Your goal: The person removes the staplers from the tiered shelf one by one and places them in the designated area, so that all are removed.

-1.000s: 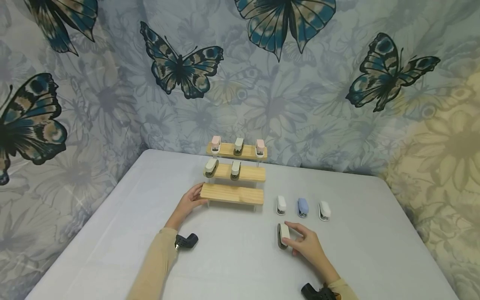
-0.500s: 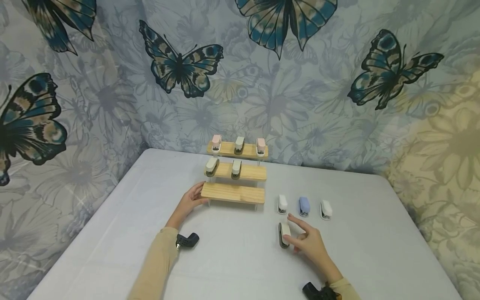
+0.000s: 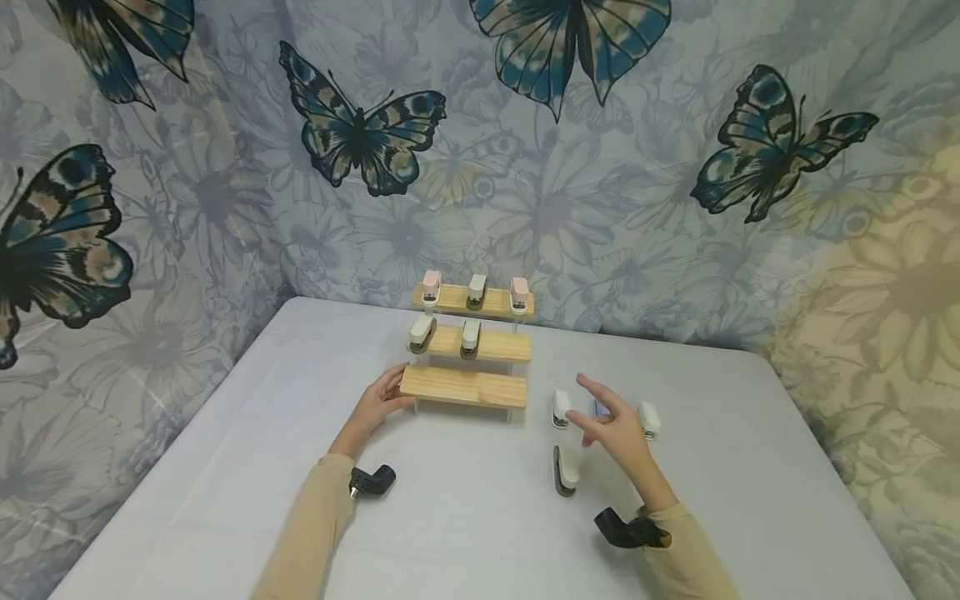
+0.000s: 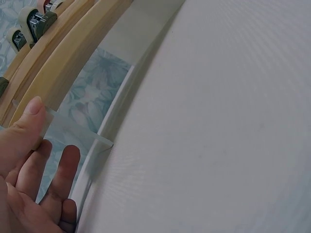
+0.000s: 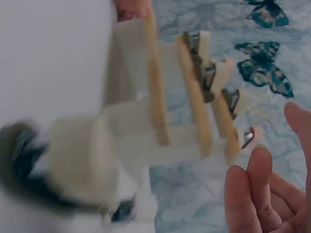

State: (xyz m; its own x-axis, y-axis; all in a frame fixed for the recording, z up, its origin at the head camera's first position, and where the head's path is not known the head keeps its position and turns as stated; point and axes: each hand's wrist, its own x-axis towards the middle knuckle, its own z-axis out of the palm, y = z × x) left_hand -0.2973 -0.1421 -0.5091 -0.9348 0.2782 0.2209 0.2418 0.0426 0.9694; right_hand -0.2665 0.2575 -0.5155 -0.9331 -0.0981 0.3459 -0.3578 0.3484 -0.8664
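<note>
From where I sit, leftmost is the left hand [image 3: 372,408], fingers and thumb pinching the left end of the rack [image 3: 465,387] at its lowest shelf [image 4: 68,58]. The rack stands toward the desk's [image 3: 450,517] far edge, left of the middle, and its two upper tiers carry five staplers [image 3: 470,336].

Off the rack's right end I have the left white stapler [image 3: 561,408], just left of the right thumb tip as the head view shows it. On the near side of it lies the cream stapler [image 3: 567,472], long axis running roughly from near to far, a little slanted.

Next comes the relation I judge matters most: the blue stapler [image 3: 598,409] lies beneath the right hand [image 3: 618,429], a sliver showing between thumb and forefinger. The right hand is much the nearer of the two. Its fingers are spread and hold nothing; the right wrist view shows them raised off the desk. They hide too much of the blue stapler for me to read its long axis. The left white stapler stands in the way toward the rack. Last, toward the right edge, is the right white stapler [image 3: 650,421], partly behind the hand.
</note>
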